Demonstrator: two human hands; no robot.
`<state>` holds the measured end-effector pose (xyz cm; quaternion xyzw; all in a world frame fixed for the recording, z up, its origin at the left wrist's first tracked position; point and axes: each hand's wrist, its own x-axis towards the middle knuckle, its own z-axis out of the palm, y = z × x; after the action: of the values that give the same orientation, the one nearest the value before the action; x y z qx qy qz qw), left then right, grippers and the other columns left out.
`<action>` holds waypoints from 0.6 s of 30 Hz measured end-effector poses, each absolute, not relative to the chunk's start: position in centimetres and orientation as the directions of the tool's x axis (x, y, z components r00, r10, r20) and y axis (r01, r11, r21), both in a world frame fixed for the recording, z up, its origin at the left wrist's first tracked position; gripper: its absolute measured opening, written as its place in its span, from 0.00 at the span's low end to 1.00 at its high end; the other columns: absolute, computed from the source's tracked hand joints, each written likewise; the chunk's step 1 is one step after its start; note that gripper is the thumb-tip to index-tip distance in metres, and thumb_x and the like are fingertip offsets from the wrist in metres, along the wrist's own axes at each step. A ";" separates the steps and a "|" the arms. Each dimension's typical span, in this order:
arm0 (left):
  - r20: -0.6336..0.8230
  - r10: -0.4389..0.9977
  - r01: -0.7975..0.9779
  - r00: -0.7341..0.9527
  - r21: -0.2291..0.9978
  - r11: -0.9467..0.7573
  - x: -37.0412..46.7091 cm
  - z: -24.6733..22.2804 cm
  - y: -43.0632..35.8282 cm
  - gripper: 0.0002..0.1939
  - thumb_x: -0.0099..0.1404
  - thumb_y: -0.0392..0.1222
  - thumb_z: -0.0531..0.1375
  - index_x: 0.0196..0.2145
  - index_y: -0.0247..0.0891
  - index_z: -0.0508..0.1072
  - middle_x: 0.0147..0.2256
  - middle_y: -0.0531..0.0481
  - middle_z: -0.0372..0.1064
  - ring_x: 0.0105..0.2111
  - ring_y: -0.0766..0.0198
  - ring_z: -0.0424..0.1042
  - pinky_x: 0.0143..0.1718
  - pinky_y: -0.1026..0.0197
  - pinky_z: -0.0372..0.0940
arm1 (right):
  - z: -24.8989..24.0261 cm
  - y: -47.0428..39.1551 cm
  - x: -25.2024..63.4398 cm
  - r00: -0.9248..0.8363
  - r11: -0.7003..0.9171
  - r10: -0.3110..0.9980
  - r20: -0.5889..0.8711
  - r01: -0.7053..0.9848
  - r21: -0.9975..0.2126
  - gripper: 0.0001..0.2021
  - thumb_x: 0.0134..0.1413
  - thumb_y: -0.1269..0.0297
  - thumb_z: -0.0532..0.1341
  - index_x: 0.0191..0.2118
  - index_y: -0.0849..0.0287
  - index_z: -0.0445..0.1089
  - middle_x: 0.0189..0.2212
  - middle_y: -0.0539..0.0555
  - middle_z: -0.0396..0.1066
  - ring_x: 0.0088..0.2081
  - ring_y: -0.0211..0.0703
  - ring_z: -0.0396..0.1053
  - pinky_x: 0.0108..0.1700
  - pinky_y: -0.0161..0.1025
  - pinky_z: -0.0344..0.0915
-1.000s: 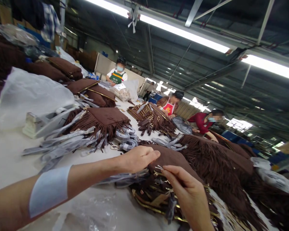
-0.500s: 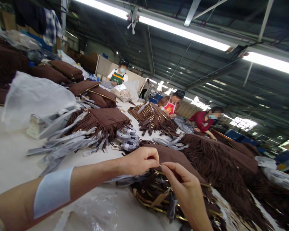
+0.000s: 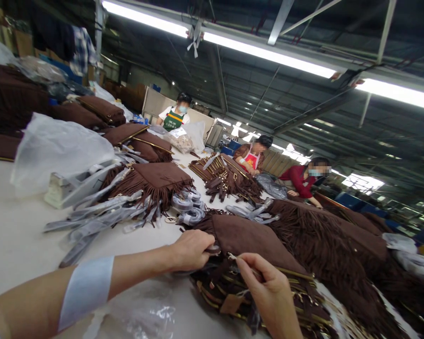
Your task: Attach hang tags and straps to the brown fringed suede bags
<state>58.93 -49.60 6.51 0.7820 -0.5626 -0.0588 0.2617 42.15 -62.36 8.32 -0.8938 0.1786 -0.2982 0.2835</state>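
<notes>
Brown fringed bags [image 3: 250, 235] with gold zips lie stacked in front of me. At the near left corner of the top bag, my left hand [image 3: 194, 249] is closed on a dark brown strap [image 3: 214, 249]. My right hand [image 3: 268, 287] pinches a thin pale string [image 3: 233, 257] between thumb and forefinger, beside a small metal ring on the bag's edge. Below it a brown paper tag [image 3: 231, 303] hangs against the stack. My fingers partly hide what each hand holds.
More fringed bags [image 3: 160, 175] and plastic-wrapped straps [image 3: 102, 214] lie on the white table [image 3: 28, 230]. A plastic bag [image 3: 61, 146] stands left, beside a white dispenser-like object [image 3: 61, 188]. Bags with long fringe [image 3: 325, 235] are piled right. Several co-workers sit or stand beyond.
My hands were together above the bag. Now they are apart: the left has moved left and down onto the strap, while the right stays near the bag's edge, slightly lower.
</notes>
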 end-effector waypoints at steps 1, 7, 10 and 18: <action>0.195 -0.920 -0.833 0.339 0.516 -0.198 59.2 6.9 -49.6 0.10 0.64 0.41 0.54 0.28 0.37 0.71 0.31 0.45 0.72 0.31 0.58 0.69 0.30 0.62 0.55 | 8.2 -62.3 42.1 0.758 -0.772 -0.492 0.428 -0.153 -0.618 0.16 0.53 0.50 0.59 0.27 0.57 0.75 0.16 0.45 0.60 0.20 0.36 0.57 0.23 0.31 0.56; 0.057 -0.964 -0.619 0.258 0.776 -0.120 60.8 9.0 -49.1 0.10 0.62 0.39 0.53 0.27 0.36 0.71 0.21 0.54 0.63 0.24 0.66 0.62 0.25 0.66 0.52 | 7.7 -62.2 42.2 0.734 -0.760 -0.515 0.443 -0.152 -0.632 0.17 0.53 0.49 0.59 0.27 0.57 0.75 0.17 0.46 0.62 0.20 0.36 0.58 0.23 0.30 0.56; -0.030 -0.961 -0.415 0.276 0.898 -0.147 61.0 8.9 -49.3 0.12 0.60 0.40 0.54 0.36 0.36 0.74 0.22 0.56 0.61 0.23 0.67 0.59 0.24 0.67 0.51 | 7.7 -62.1 42.5 0.743 -0.769 -0.503 0.442 -0.151 -0.621 0.16 0.54 0.50 0.58 0.27 0.57 0.74 0.17 0.46 0.62 0.20 0.36 0.58 0.23 0.30 0.57; 0.060 -0.917 -0.420 0.394 0.899 -0.121 60.7 7.5 -49.8 0.10 0.54 0.46 0.58 0.26 0.35 0.71 0.23 0.56 0.61 0.26 0.67 0.59 0.25 0.67 0.50 | 8.9 -61.5 43.2 0.759 -0.868 -0.386 0.524 -0.106 -0.485 0.15 0.58 0.55 0.57 0.26 0.56 0.73 0.17 0.46 0.63 0.19 0.37 0.60 0.22 0.31 0.57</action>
<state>60.68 -49.80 7.51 0.6979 -0.4792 -0.2712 0.4580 43.21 -61.51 8.92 -0.9119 0.1348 -0.3198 0.2189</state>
